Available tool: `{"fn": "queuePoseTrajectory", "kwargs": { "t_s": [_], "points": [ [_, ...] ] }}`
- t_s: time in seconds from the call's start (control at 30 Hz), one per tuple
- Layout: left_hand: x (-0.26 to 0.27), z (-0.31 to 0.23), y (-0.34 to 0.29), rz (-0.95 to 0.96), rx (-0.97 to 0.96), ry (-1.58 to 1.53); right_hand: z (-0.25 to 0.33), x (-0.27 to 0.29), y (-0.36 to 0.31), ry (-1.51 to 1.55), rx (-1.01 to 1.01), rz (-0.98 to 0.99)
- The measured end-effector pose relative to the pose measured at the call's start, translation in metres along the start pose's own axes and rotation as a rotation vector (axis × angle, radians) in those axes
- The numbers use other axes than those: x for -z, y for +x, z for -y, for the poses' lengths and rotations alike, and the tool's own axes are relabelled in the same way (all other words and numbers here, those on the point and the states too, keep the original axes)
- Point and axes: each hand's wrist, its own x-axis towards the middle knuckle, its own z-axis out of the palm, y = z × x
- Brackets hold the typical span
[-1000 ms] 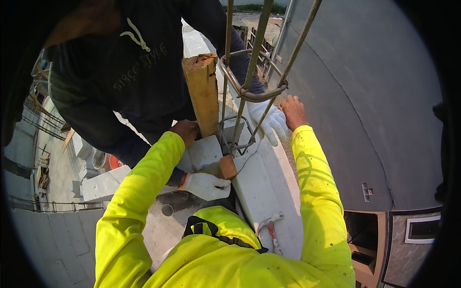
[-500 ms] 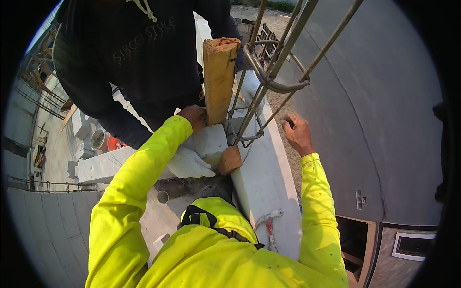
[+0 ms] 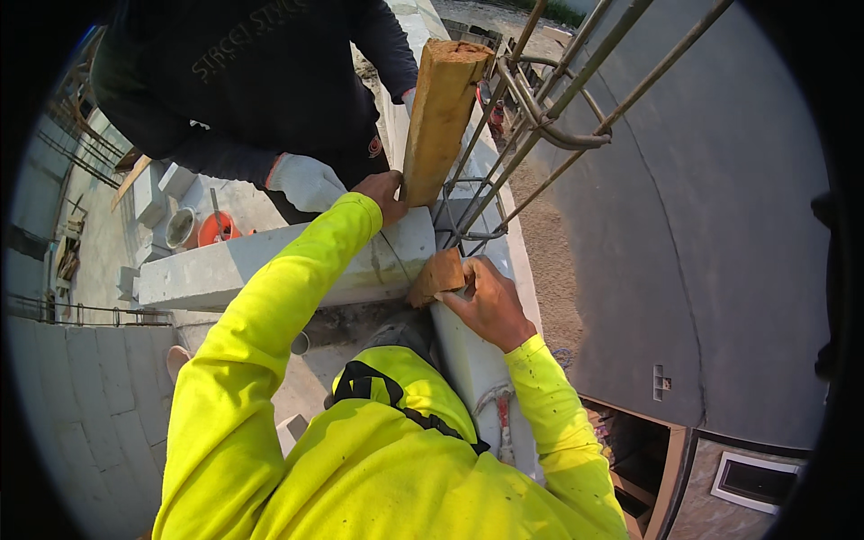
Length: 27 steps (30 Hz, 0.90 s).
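An upright wooden plank stands at the corner of two white block walls. My left hand is closed at the plank's lower left edge, its fingertips partly hidden. Lower down, the thumb and fingers of my right hand grip the end of a reddish-brown wooden piece, which lies against the corner. A thin dark line, perhaps a wire or a crack, runs down the face of the left wall. Close to my left wrist is a co-worker's white-gloved hand.
Steel rebar with bent ties rises behind the corner. A hammer with a red handle rests on the near wall top beside my right forearm. At the left stand an orange bucket, a grey bucket and white blocks.
My right hand has come in from the right and taken hold of the brown wooden piece. The co-worker's gloved hand has lifted off the corner, up and to the left. My left hand stays at the plank.
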Motion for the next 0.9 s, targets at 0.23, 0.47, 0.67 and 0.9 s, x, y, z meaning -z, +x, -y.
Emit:
{"fn": "queuePoseTrajectory", "kwargs": {
  "t_s": [0.23,0.47,0.67,0.9],
  "points": [
    [-0.014,-0.009,-0.01,-0.134,0.025,-0.026,-0.013,-0.006,0.005,0.004,-0.011,-0.046],
    [-0.021,-0.009,-0.009,-0.192,0.065,-0.154,-0.01,-0.008,-0.001,-0.087,-0.008,-0.11],
    [0.013,-0.02,0.016,-0.016,0.051,0.254,-0.014,-0.007,-0.004,-0.14,-0.026,-0.079],
    [-0.011,-0.02,0.0,-0.172,0.091,0.267,-0.016,-0.021,-0.016,-0.117,-0.118,-0.185]
  ]
}}
